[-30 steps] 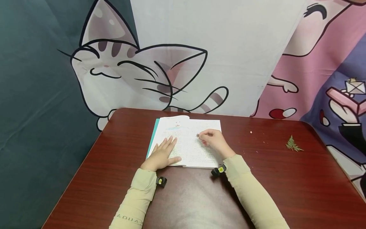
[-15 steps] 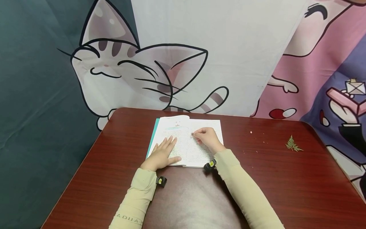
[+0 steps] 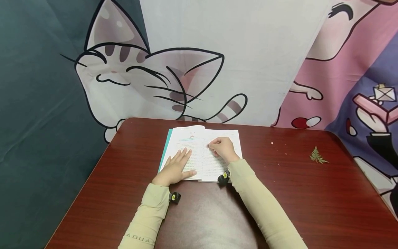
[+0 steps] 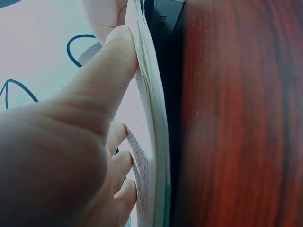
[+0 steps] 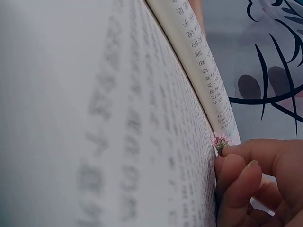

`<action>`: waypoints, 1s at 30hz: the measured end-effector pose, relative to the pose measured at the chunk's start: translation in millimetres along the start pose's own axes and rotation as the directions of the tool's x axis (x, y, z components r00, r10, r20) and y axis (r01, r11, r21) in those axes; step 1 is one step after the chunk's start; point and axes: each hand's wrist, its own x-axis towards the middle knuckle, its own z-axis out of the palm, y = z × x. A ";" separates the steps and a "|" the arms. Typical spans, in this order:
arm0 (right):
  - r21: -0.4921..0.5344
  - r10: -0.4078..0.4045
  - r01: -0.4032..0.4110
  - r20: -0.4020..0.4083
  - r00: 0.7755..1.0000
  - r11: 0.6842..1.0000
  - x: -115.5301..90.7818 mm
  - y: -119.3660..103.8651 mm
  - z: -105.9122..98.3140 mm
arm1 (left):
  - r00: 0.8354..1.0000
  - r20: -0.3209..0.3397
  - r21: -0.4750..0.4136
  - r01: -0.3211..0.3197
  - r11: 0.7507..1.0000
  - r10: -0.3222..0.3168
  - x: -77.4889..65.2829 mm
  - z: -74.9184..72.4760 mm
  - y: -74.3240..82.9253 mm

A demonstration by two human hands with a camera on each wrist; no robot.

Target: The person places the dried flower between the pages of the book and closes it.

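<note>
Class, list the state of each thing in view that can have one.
Book: open, lying on the table.
Left hand: fingers spread, resting on the book.
Right hand: pinching the pink flower.
Pink flower: held below its petals.
Green sprig: lying unheld.
Small bits: scattered.

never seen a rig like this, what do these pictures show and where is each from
No robot: a person works with their bare left hand and right hand, a small camera at each wrist. The wide picture comes from the person's head; the two close ones come from the wrists, each watching its own hand. On the table lie an open book, a green sprig and some tiny bits. The left hand rests on the left page; the right pinches a pink flower near the book's middle.
</note>
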 end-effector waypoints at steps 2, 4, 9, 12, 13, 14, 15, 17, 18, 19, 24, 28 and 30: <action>-0.007 0.004 -0.005 -0.003 1.000 1.000 0.7 -0.1 0.6 | 1.000 -0.001 -0.001 -0.002 1.000 0.002 -0.1 -0.1 0.2; -0.004 0.010 -0.010 -0.003 1.000 1.000 0.6 0.1 0.9 | 1.000 -0.003 -0.002 -0.003 1.000 0.003 0.0 0.1 -0.1; 0.027 0.008 -0.008 0.008 1.000 1.000 -0.4 1.3 0.6 | 1.000 -0.005 0.007 -0.004 1.000 0.004 0.2 0.4 -1.4; 0.052 0.007 -0.008 0.019 1.000 0.999 -1.6 2.3 -0.6 | 1.000 -0.009 0.011 -0.012 1.000 0.012 0.6 1.5 -2.8; 0.058 0.007 -0.009 0.024 1.000 0.998 -2.3 2.6 -1.1 | 1.000 -0.007 0.013 -0.012 1.000 0.012 1.0 2.2 -3.5; 0.069 0.009 -0.011 0.030 1.000 0.998 -3.1 2.6 -1.8 | 1.000 -0.006 0.011 -0.012 1.000 0.012 1.5 3.0 -4.2; 0.079 0.011 -0.014 0.038 0.999 0.997 -4.0 2.7 -2.3 | 1.000 -0.004 0.009 -0.011 1.000 0.011 1.9 3.8 -4.9; 0.092 0.007 -0.012 0.058 0.998 0.996 -6.0 2.8 -3.0 | 1.000 0.002 0.004 -0.010 1.000 0.010 2.4 5.1 -6.7; 0.095 0.003 -0.009 0.066 0.998 0.995 -7.2 2.8 -3.8 | 1.000 0.002 0.002 -0.010 1.000 0.010 2.5 5.6 -7.4; 0.100 -0.003 -0.005 0.075 0.997 0.995 -8.6 2.5 -4.6 | 1.000 0.002 -0.002 -0.010 1.000 0.010 2.8 6.2 -8.0; 0.109 -0.074 0.061 0.122 0.990 0.992 -17.1 1.5 -14.5 | 1.000 0.002 -0.007 -0.009 1.000 0.009 3.1 7.1 -8.8; 0.043 -0.180 0.176 0.147 0.973 0.984 -23.9 2.5 -30.5 | 1.000 -0.006 -0.011 -0.019 1.000 0.019 2.7 6.1 -7.8; -0.005 -0.234 0.237 0.137 0.963 0.972 -26.7 4.2 -40.8 | 1.000 -0.011 -0.009 -0.025 1.000 0.025 3.0 5.7 -7.6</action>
